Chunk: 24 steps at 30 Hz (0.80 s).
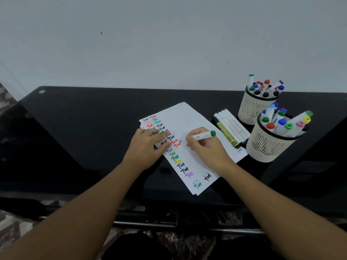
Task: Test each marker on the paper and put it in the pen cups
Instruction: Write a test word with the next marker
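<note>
A white paper sheet [189, 117] lies on the black glass table [84, 113], with a column of coloured test marks down its left side. My left hand [148, 147] presses flat on the paper over those marks. My right hand [204, 147] grips a white marker with a green end [204, 135], its tip down at the paper and hidden by my fingers. Two cream slotted pen cups stand at the right: the far one [253, 107] and the near one [266, 145], both holding several markers. A row of loose markers [231, 126] lies between the paper and the cups.
A pale wall rises behind the table. The table's front edge [169, 199] runs just beyond my forearms, with a patterned floor below. The near cup stands close to the paper's right corner.
</note>
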Available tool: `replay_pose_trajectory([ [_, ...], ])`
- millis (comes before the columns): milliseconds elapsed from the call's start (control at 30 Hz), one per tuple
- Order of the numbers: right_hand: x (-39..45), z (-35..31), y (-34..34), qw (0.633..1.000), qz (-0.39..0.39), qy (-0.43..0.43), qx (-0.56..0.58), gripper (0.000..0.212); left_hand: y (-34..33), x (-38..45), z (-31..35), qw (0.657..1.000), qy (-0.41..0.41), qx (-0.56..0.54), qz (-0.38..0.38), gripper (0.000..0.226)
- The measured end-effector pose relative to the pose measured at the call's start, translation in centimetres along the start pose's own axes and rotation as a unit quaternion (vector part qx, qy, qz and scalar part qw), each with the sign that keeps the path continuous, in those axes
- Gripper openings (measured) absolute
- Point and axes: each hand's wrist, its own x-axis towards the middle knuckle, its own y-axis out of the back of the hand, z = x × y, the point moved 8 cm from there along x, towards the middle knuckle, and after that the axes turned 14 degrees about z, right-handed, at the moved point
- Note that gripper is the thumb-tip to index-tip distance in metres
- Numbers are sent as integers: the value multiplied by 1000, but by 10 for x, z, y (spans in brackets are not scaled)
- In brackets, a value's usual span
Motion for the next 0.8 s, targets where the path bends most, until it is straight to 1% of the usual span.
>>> replay_pose_trajectory([
  [100,-2,-4,0,1000,1,11,-19,10,-1,0,0,1000,-2,4,-5,61],
  [167,-5,-3,-2,1000,-10,7,-29,6,-1,1,-1,1000,-3,8,-6,54],
  [267,-10,2,-3,999,-22,-5,-33,6,-3,1,-2,1000,-6,10,-4,44],
  [333,-11,3,-5,998,-30,-3,-48,5,-3,1,-3,1000,-5,9,-4,45],
  [467,-12,6,-7,997,-39,2,-64,5,-3,0,-2,1000,1,4,-6,60],
  [600,-12,4,-9,996,-44,8,-74,5,-1,1,0,1000,-2,9,-7,51],
  [800,-12,3,-10,994,-49,6,-93,6,-2,1,-1,1000,-2,7,-9,51],
])
